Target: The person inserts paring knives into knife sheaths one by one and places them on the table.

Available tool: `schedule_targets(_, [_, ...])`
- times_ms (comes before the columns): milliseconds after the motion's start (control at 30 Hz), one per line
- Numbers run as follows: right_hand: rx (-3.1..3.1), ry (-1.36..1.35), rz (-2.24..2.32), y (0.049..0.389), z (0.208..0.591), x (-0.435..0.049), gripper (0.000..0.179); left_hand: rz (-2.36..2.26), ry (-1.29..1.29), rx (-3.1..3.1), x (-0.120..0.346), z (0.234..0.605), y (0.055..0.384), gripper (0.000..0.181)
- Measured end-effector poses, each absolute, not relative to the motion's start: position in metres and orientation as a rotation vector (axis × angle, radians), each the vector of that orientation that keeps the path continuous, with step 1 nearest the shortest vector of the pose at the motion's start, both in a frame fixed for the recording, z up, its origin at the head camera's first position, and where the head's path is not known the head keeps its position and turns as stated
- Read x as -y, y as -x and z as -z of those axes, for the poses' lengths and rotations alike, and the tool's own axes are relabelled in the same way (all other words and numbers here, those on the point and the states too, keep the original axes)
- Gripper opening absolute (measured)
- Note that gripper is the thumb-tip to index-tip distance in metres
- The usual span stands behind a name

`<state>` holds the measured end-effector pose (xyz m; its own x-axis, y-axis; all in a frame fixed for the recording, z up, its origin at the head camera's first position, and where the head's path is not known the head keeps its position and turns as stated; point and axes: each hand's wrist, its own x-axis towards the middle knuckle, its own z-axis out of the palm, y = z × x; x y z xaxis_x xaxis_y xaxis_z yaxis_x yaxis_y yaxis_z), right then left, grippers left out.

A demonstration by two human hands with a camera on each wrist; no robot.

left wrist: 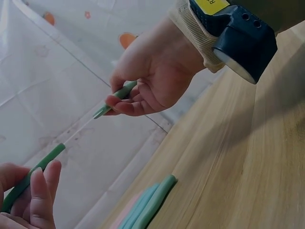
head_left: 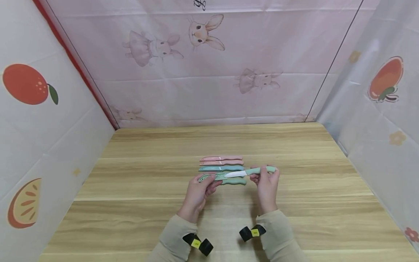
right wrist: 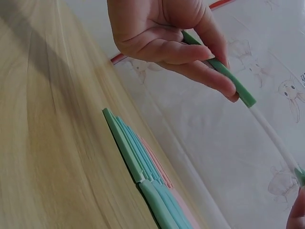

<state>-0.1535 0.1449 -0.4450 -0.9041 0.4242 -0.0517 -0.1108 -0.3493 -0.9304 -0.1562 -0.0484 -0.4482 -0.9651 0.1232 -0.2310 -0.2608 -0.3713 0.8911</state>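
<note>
My left hand point(head_left: 198, 191) pinches a green knife sheath point(right wrist: 240, 88) between thumb and fingers. A paring knife with a green handle point(head_left: 260, 170) is gripped by my right hand point(head_left: 267, 187). Its pale blade point(head_left: 236, 174) lies bare between handle and sheath and lines up with the sheath's mouth; I cannot tell whether the tip is inside. Both pieces are held above a row of sheathed knives. In the left wrist view, the right hand point(left wrist: 157, 76) holds the handle, fingers curled around it.
On the wooden table point(head_left: 131, 211) lie several sheathed knives side by side: pink knives point(head_left: 221, 163) at the back, a blue knife point(head_left: 221, 168) in the middle, a green knife point(head_left: 235, 181) in front. Printed cloth walls point(head_left: 209, 98) enclose the table's back and sides.
</note>
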Motion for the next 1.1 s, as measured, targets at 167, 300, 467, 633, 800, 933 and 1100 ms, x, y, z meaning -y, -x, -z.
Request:
schedule_targets(167, [1.555,0.388,-2.322,0.154,0.445,-0.142,0.015,-2.405,0.221,-1.645,0.047,0.448,0.156,0.032])
schedule_targets(300, [1.536,0.388,-2.336,0.153,0.445,-0.139,0.010,-2.407,0.250,-1.683,0.046,0.447,0.156,0.030])
schedule_targets(467, [1.502,0.372,-2.353,0.152,0.447,-0.135,0.008,-2.408,0.265,-1.709,0.046,0.446,0.156,0.026])
schedule_targets(633, [1.508,0.370,-2.355,0.151,0.449,-0.131,0.009,-2.412,0.245,-1.708,0.046,0.445,0.154,0.031])
schedule_targets(800, [1.516,0.366,-2.365,0.149,0.448,-0.128,0.007,-2.420,0.243,-1.694,0.046,0.444,0.153,0.030])
schedule_targets(933, [1.517,0.359,-2.363,0.148,0.449,-0.126,0.007,-2.416,0.251,-1.701,0.046,0.445,0.153,0.032])
schedule_targets(1100, [1.501,0.351,-2.368,0.148,0.448,-0.122,0.007,-2.412,0.259,-1.711,0.046,0.445,0.153,0.034])
